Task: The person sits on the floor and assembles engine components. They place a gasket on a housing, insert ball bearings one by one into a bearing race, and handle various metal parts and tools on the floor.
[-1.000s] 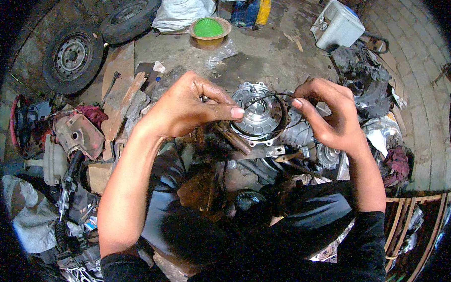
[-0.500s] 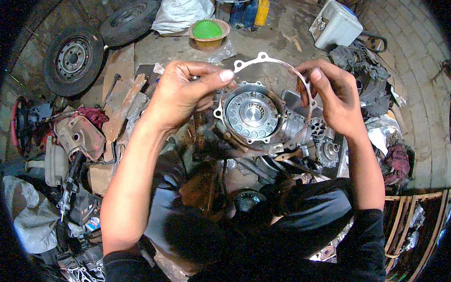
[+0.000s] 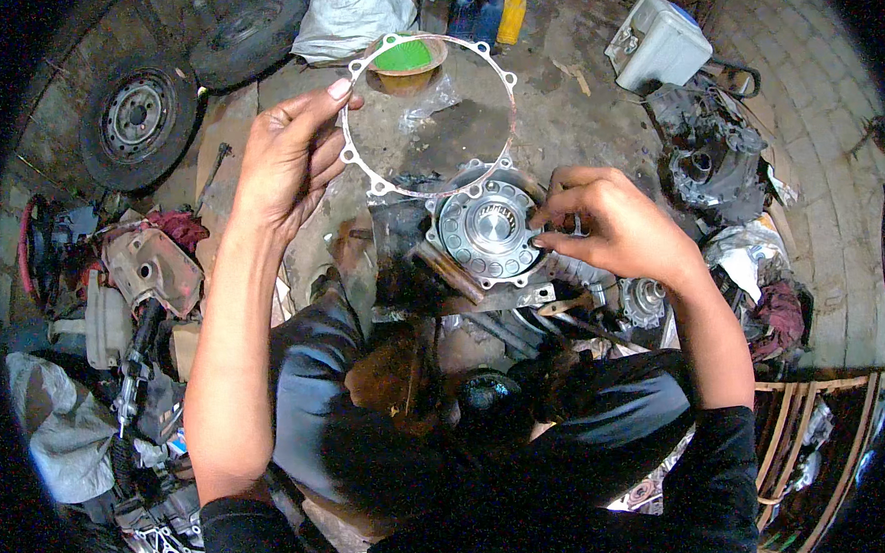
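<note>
My left hand (image 3: 294, 150) pinches the left edge of a thin, ring-shaped gasket (image 3: 511, 79) with bolt-hole tabs around it. The gasket is raised, and its lower edge overlaps the top of a round metal housing (image 3: 441, 245) in view. Inside the housing sits a shiny disc (image 3: 497, 226) with a ring of round recesses and a central bore. At the housing's right edge is my right hand (image 3: 606, 222), its thumb and forefinger curved and apart, with nothing visible between them. Whether those fingertips touch the rim I cannot tell.
Wheels with tyres (image 3: 140, 119) lean at the far left. A basin with a green basket (image 3: 411, 58), a white sack (image 3: 351, 24) and a yellow bottle (image 3: 512, 13) stand at the back. Engine parts (image 3: 706, 155) and a white box (image 3: 659, 45) lie right; scrap parts crowd the left.
The gasket has been lifted up and left by my left hand and now faces me as a full ring. My right hand has let go of it and moved down left to the housing.
</note>
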{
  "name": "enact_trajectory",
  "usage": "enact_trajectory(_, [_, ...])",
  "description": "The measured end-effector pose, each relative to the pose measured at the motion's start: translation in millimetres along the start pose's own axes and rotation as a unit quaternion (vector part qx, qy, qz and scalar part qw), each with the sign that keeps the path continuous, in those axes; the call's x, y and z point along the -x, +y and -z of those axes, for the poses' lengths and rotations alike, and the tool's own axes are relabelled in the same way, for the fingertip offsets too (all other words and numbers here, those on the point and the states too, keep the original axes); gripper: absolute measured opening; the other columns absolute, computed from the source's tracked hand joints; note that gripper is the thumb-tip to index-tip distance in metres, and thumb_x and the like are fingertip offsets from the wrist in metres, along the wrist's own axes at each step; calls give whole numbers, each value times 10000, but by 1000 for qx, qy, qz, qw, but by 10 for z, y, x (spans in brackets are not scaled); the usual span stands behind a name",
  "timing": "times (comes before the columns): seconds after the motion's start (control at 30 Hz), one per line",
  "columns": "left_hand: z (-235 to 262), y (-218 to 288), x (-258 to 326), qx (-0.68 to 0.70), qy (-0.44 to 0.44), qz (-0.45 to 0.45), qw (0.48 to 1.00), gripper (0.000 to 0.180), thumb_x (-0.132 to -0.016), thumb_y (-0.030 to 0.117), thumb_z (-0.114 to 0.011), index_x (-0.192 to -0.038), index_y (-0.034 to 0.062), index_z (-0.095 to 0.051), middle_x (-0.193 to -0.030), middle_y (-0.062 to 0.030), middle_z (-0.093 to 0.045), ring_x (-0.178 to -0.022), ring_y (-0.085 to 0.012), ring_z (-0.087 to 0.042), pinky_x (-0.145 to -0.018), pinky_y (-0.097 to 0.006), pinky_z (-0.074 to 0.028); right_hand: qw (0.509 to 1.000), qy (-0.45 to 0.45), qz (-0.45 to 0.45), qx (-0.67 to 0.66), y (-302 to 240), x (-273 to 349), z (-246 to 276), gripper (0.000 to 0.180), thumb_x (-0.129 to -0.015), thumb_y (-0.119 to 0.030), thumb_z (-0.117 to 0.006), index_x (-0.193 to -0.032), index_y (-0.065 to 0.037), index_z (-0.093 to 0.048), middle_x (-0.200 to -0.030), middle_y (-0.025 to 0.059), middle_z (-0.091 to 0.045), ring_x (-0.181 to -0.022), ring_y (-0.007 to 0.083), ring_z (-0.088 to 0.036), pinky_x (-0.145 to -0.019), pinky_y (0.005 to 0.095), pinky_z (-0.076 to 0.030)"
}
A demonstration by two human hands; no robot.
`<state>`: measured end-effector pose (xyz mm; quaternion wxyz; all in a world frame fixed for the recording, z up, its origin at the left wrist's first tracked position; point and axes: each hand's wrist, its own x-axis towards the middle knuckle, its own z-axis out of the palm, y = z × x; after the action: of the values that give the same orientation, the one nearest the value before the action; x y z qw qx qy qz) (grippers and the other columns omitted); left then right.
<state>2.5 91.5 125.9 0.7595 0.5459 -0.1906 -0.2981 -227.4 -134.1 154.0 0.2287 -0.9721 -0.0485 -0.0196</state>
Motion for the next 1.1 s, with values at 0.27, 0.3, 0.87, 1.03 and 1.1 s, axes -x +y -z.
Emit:
enact_trajectory(0.27, [17, -38, -48, 16, -15, -1, 1000, 282, -980, 261, -661, -959, -20, -669, -515, 101, -338, -398, -20, -207, -407, -247, -132, 999, -15, 19, -31, 89, -24, -17, 127, -786, -61, -743, -888, 12, -728, -839, 161, -664, -828, 316, -659, -734, 393, -516])
enact_trajectory(0.3, [16, -35, -51, 15, -15, 0, 1000, 281, -981, 259, -660, -959, -21, -668, -516, 101, -338, -398, -20, -207, -407, -247, -132, 999, -17, 16, -29, 99, -30, -24, 129, -784, -61, -743, -891, 8, -730, -839, 163, -665, -827, 318, -658, -734, 393, -515])
enact_trajectory(0.87, [-55, -79, -183, 49, -20, -5, 999, 329, -940, 344, -691, -1035, 34, -633, -531, 96, -298, -388, -36, -222, -368, -226, -179, 966, 217, -83, -116, 171, -256, -105, 305, -897, -250, -705, -1070, 0, -717, -858, 124, -706, -816, 229, -660, -743, 370, -526])
enact_trajectory(1.03, [-18, -51, -170, 53, -17, -17, 998, 331, -941, 322, -695, -1058, 19, -632, -533, 94, -308, -379, -36, -222, -366, -225, -179, 993, 11, 102, 58, 17, -227, -193, 524, -766, -291, -792, -1237, -93, -674, -1170, 142, -606, -1113, 337, -550, -995, 438, -431])
enact_trajectory(1.1, [-68, -30, -144, 53, -25, -11, 998, 327, -940, 319, -698, -1052, 17, -637, -532, 95, -308, -376, -36, -222, -366, -226, -182, 994, -3, 85, 63, -5, -229, -209, 550, -763, -291, -791, -1259, -92, -660, -1149, 147, -600, -1114, 340, -546, -992, 441, -428])
